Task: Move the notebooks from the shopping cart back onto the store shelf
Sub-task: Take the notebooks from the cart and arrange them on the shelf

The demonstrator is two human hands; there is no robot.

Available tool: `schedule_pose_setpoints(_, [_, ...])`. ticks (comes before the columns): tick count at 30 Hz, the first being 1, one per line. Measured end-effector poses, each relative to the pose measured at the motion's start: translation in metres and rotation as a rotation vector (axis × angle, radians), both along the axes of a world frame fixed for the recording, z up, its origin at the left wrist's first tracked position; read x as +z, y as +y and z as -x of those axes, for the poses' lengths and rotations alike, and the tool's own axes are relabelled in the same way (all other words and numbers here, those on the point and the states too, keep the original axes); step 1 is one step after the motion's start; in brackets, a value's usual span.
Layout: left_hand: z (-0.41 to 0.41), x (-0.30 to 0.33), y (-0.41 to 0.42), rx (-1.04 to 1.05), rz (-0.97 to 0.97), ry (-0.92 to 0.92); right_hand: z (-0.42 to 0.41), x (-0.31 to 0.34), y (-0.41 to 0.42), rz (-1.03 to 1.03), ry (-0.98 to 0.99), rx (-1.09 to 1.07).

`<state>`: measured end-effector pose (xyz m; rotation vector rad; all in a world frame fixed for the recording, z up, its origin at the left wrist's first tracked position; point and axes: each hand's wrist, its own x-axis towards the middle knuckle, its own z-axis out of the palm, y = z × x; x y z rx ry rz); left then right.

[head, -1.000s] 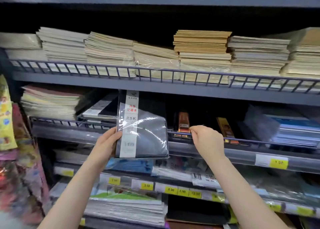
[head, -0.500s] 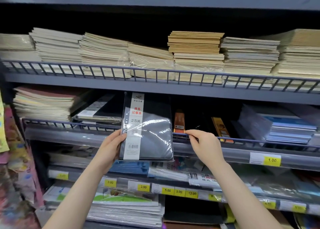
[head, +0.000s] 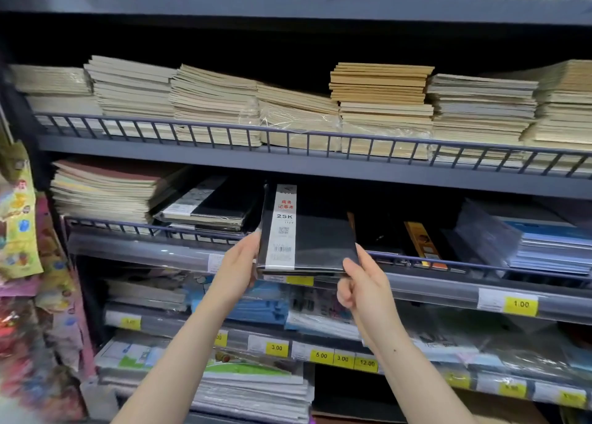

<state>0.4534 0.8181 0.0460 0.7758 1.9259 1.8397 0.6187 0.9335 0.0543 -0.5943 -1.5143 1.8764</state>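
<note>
You are holding a black notebook (head: 309, 231) upright with both hands in front of the middle shelf (head: 320, 175), its top edge just under the shelf's front lip and its lower edge level with the wire rail (head: 480, 263) of the shelf below. Your left hand (head: 238, 268) holds the notebook's left edge, palm against it and fingers wrapped behind, where they are hidden. Your right hand (head: 363, 287) pinches the lower right corner, the thumb on the front cover and the other fingers curled beneath. The notebook is wrapped in clear film and carries a white label strip down its left side marked 25K. Just left of the notebook, behind the same rail, a short stack of black notebooks (head: 208, 208) lies flat, and further left stands a taller pile of pale exercise books (head: 102, 192). To the right of the notebook are dark items with orange labels (head: 423, 244), and beyond them a stack of blue-covered books (head: 544, 247). Above the notebook, the upper shelf holds rows of cream and tan paper pads (head: 381, 99). Below the notebook, yellow price tags (head: 520, 304) line the shelf edges.
</note>
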Motion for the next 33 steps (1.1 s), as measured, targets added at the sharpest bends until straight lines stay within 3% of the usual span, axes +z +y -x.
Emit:
schedule_pose_setpoints(4, [0.020, 0.000, -0.031, 0.319, -0.111, 0.457, 0.040, 0.018, -0.004, -0.015, 0.011, -0.074])
schedule_pose_setpoints(6, [0.034, 0.008, -0.039, 0.420, -0.049, 0.727, 0.059, 0.028, 0.000, -0.042, -0.012, -0.120])
schedule_pose_setpoints(8, [0.042, 0.016, -0.038, 0.441, 0.075, 0.876, 0.073, 0.031, 0.011, -0.092, -0.069, -0.141])
schedule_pose_setpoints(12, [0.045, 0.013, -0.029, 0.355, 0.346, 0.881, 0.076, 0.026, 0.024, -0.400, -0.304, -0.159])
schedule_pose_setpoints(15, [0.042, 0.004, -0.026, 0.322, 0.345, 0.863, 0.071, 0.024, 0.023, -0.611, -0.414, -0.190])
schedule_pose_setpoints(28, [0.045, -0.008, -0.022, 0.319, 0.279, 0.880, 0.071, 0.028, 0.026, -0.683, -0.480, -0.112])
schedule_pose_setpoints(33, [0.039, 0.008, -0.023, 0.271, 0.385, 0.762, 0.071, 0.035, 0.026, -0.640, -0.585, -0.027])
